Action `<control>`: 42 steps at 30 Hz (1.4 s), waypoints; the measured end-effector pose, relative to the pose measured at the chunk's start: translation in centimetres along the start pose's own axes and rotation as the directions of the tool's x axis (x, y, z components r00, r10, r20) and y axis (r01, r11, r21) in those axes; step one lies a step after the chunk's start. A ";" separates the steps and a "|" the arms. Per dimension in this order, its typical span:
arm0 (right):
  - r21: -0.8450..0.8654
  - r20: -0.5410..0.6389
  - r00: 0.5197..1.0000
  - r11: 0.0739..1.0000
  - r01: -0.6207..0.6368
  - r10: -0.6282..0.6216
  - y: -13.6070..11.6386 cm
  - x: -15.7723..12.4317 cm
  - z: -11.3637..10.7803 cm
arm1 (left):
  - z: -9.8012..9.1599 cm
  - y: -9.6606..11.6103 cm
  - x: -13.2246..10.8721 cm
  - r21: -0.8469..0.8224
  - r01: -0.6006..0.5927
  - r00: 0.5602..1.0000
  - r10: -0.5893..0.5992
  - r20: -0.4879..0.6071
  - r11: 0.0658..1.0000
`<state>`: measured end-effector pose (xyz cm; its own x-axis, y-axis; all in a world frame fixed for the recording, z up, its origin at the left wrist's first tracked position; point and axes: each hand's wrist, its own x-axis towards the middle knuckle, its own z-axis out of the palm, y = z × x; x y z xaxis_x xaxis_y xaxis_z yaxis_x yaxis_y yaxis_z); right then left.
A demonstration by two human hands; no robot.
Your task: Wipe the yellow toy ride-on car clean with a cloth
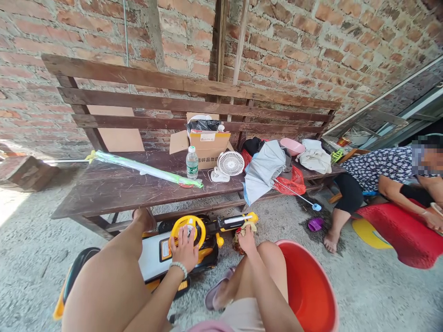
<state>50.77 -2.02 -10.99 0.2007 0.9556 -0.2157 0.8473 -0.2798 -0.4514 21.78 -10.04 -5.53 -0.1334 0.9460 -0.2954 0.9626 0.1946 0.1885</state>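
A yellow, white and black ride-on toy [149, 259] stands between my legs, on the concrete floor. On its yellow steering wheel [201, 226] rests my left hand [185, 254], fingers stretched out over the hub and a beaded bracelet at the wrist. My right hand [246, 240] is closed around a crumpled cloth [249, 226], yellowish above with a reddish part hanging below. That cloth lies against the toy's long front arm [233, 222], close to its yellow tip. The palm side of the right hand is hidden.
A red bucket [308, 281] stands right of my knee. Beyond the toy is a wooden bench [114, 198] bearing a bottle [192, 163], a white fan [231, 163], a cardboard box [209, 146] and a folded umbrella [265, 166]. Another person [374, 168] sits at right, holding red fabric [398, 226].
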 end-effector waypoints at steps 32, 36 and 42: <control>0.380 -0.380 0.851 0.778 0.501 -0.362 -11.2 -1.8 -9.5 | -0.9 0.1 -0.3 -0.003 -0.012 0.999 0.012 0.033 1.000; 0.297 -0.085 0.968 0.922 0.250 -0.235 -10.6 -2.0 -5.2 | -1.0 0.1 -0.4 -0.004 -0.012 0.999 0.013 0.030 1.000; -0.066 -0.040 0.937 0.936 0.345 -0.348 -5.8 -1.1 -4.4 | -0.7 -0.1 -0.2 -0.021 -0.011 1.000 0.011 0.024 1.000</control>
<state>47.76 -1.06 -4.31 -0.0871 0.9962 -0.0101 0.8952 0.0738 -0.4395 21.55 -10.05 -4.85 -0.1169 0.9417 -0.3155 0.9587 0.1899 0.2116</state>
